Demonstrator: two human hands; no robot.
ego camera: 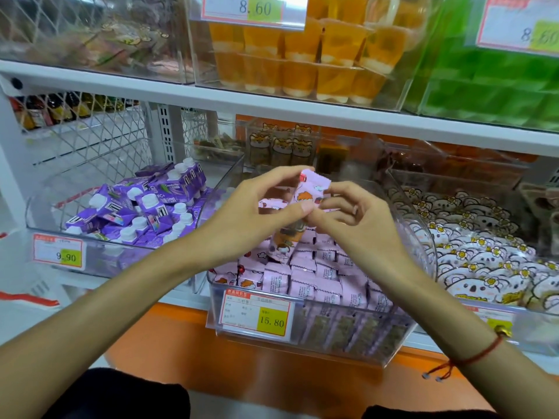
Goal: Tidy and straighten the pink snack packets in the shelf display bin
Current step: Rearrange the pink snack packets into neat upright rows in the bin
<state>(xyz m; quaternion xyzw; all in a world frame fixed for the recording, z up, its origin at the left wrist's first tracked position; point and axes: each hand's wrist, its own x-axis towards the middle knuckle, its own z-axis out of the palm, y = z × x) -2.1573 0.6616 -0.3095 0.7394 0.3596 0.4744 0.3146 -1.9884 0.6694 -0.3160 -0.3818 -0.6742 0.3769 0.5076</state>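
Observation:
A clear plastic display bin [305,340] stands at the middle of the shelf, with a 15.80 price tag on its front. Several pink snack packets [314,276] fill it, most standing in rows near the front, a few lying loose and tilted behind. Above the bin I hold one pink packet [308,189] with an orange cartoon print. My left hand [257,204] pinches its left side and my right hand [344,213] pinches its right lower edge. Another packet [286,240] leans upright just below my hands.
A clear bin of purple drink cartons [145,210] stands to the left. A bin of white koala-print packets [484,261] sits to the right. The upper shelf carries orange jelly cups [305,55] and green ones [490,83]. An orange shelf ledge [181,346] runs below.

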